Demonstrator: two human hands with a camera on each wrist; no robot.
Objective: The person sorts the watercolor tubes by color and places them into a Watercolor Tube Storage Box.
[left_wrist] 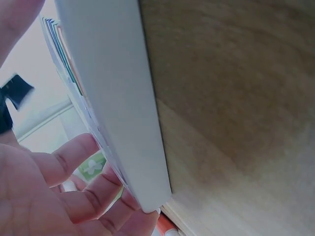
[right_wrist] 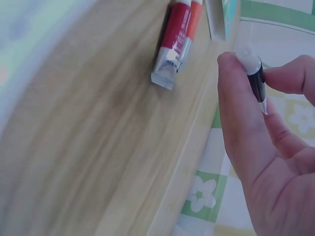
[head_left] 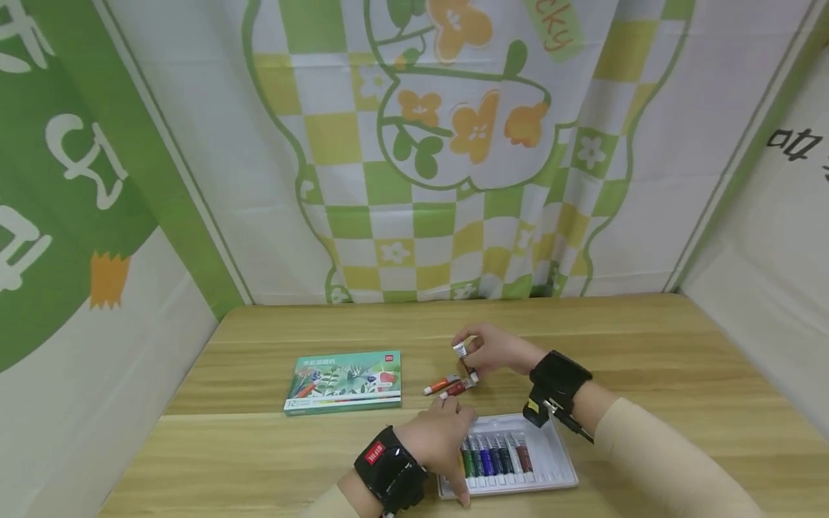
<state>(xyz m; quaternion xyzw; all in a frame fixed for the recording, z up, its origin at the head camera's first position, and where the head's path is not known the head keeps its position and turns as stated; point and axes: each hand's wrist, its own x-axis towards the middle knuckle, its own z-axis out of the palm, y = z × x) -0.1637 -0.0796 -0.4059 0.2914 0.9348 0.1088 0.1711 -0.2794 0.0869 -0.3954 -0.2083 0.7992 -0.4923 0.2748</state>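
Observation:
My right hand [head_left: 499,349] pinches a small dark paint tube [right_wrist: 257,84] with a white cap between thumb and fingertips, held over the table. Below it on the wood lie a red paint tube [head_left: 458,388] and an orange paint tube [head_left: 442,385], side by side. My left hand [head_left: 437,435] spans the left end of a white plastic tray [head_left: 552,453], thumb at the near edge and fingers over the far edge. Several paint tubes [head_left: 487,462] of different colours lie in a row in that tray, some hidden under the left hand. The tray's side [left_wrist: 115,98] fills much of the left wrist view.
A flat teal paint box [head_left: 345,381] with a printed picture lies left of the loose tubes. The wooden table [head_left: 246,460] backs onto a checked green and yellow curtain [head_left: 414,252], with more printed cloth at both sides.

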